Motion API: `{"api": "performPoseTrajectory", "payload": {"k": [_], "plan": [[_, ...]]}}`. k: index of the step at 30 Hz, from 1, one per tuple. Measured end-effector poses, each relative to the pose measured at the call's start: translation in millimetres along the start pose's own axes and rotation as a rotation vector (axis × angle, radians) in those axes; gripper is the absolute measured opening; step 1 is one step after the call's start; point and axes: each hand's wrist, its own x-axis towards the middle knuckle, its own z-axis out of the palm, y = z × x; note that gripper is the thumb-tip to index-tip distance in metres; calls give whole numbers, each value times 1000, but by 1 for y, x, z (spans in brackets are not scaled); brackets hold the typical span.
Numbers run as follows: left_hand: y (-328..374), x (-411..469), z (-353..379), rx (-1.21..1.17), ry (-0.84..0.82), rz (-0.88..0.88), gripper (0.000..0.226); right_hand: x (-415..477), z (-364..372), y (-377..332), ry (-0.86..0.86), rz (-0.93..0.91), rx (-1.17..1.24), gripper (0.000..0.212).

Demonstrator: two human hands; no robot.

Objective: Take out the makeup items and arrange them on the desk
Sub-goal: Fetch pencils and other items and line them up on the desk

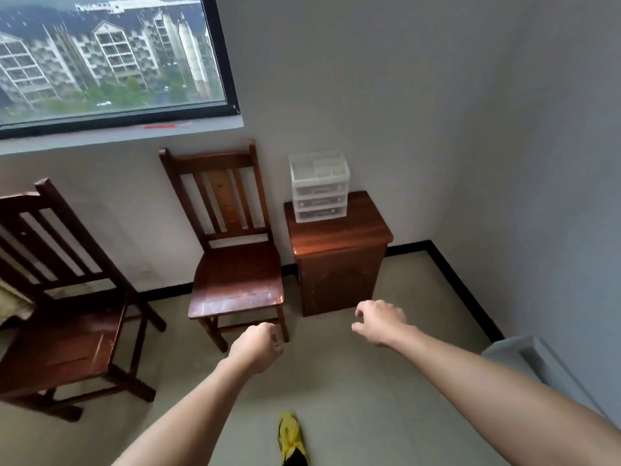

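A clear plastic organiser [318, 186] with three drawers and an open top tray stands at the back of a small brown wooden desk [339, 233] in the room's corner. Small items show dimly inside the drawers. My left hand [257, 348] hangs in the air over the floor, well short of the desk, fingers loosely curled and holding nothing. My right hand [381, 322] is stretched forward, just in front of the desk's lower front, fingers loosely curled and empty.
A wooden chair [235, 264] stands against the wall just left of the desk. A second wooden chair [64, 317] is at the far left. A window [111, 55] is above. My yellow shoe [292, 438] is on the floor.
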Motion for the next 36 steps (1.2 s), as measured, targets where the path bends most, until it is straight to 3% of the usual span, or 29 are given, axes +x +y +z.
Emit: {"api": "performPoseTrajectory", "payload": {"k": [11, 20, 26, 30, 36], "plan": [[-12, 229, -143, 66, 14, 104, 18, 198, -74, -57, -16, 206, 253, 32], [31, 376, -171, 125, 55, 202, 35, 357, -100, -33, -70, 333, 484, 13], [78, 473, -204, 184, 151, 175, 41, 464, -118, -21, -157, 431, 931, 12], [107, 537, -215, 245, 216, 253, 57, 530, -123, -19, -223, 616, 1307, 14], [112, 595, -197, 403, 159, 346, 75, 598, -112, -30, -186, 951, 1899, 25]]}}
